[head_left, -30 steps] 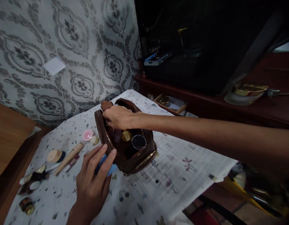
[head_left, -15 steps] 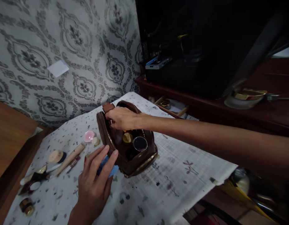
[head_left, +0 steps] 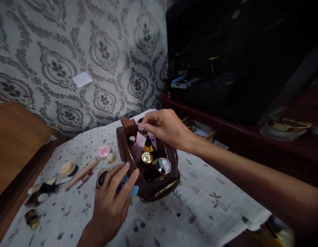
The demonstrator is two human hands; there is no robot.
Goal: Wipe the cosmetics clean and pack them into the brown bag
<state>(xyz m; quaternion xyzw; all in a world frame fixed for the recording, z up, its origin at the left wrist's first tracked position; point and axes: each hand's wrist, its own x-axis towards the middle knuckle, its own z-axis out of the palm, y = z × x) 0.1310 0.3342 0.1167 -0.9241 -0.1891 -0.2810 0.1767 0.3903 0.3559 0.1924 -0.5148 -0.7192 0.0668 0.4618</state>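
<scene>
An open brown cosmetic bag (head_left: 159,188) stands on the cloth-covered table, its zip edges apart. My right hand (head_left: 165,128) is over the bag's far end, thumb and fingers pinched on a silver-capped item (head_left: 142,129) whose lower part is hidden. Inside the bag are a pale pink tube (head_left: 140,145), a gold-topped jar (head_left: 147,157), an amber bottle (head_left: 148,146) and a round shiny lid (head_left: 163,165). My left hand (head_left: 110,199) lies with fingers stretched out, the tips by the bag's near left edge. Crumpled blue material (head_left: 134,190) shows beneath it.
Left of the bag lie a pink round compact (head_left: 104,151), a small cream-coloured pot (head_left: 111,157), a beige tube (head_left: 83,173), a lip gloss tube (head_left: 84,179), a cream jar (head_left: 68,168) and a brown-and-gold bottle (head_left: 32,219). A large dark screen (head_left: 226,68) stands on the right-hand cabinet.
My right hand has come up from deep inside the bag to its far rim, with a silver cap now showing at the fingertips. My left hand stays beside the bag; the view has shifted.
</scene>
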